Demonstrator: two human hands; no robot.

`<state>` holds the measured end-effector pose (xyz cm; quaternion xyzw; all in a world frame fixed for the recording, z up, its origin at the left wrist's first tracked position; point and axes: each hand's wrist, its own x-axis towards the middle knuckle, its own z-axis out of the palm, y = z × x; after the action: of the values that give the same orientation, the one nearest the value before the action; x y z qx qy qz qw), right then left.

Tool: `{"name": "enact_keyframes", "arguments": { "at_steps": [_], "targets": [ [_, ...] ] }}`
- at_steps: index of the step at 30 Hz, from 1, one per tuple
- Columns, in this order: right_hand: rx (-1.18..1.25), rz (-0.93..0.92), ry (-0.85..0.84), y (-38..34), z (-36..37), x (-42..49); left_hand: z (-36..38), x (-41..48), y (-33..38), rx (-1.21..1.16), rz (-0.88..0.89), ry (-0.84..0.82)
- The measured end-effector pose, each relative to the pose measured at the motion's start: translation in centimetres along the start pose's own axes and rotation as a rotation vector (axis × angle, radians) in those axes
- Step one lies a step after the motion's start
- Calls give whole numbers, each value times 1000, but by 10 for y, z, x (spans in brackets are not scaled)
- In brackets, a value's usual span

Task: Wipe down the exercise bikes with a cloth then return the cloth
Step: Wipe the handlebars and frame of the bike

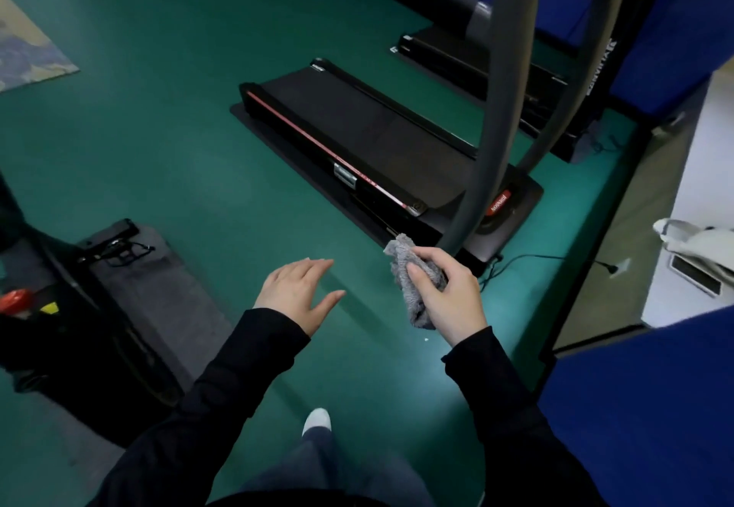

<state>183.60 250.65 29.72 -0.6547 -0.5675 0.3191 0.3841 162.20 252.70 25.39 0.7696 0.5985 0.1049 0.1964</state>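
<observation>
Grips a bunched grey cloth (419,310) in the right hand (449,292), thumb across the front and fingers curled round it, one end poking up above the fingers and the other hanging below the palm. Holds that hand in the air above the green floor (178,149), just short of the near corner of a black treadmill (357,129) with a red stripe down its side and a grey upright (492,129) rising from its base. Spreads the left hand (300,292) flat beside it, palm down, fingers straight and close together, thumb out, gripping nothing and touching nothing. Further back along the floor's right edge, a second treadmill (449,54). At the left edge, a dark machine (79,328) with a red knob (16,299), beside a grey mat (167,288). Below the hands, the toe of a white shoe (317,419) on the floor. By the treadmill's base, a black cable (528,258) trailing rightward. Past the right edge, a white counter (707,173) bearing a white bag (699,242), and blue padding (643,407) in the near right corner.
</observation>
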Motion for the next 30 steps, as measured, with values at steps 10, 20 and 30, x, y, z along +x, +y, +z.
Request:
{"name": "enact_keyframes", "arguments": {
  "at_steps": [10,20,30],
  "targets": [
    [34,-122,-269,-33,57,107,-28,42,-45,-8,-245,91],
    [82,-244,-501,-44,86,235,-42,123,-54,-2,-481,195],
    [80,-354,-649,-51,99,344,-52,204,-40,-19,-630,313]
  ]
}}
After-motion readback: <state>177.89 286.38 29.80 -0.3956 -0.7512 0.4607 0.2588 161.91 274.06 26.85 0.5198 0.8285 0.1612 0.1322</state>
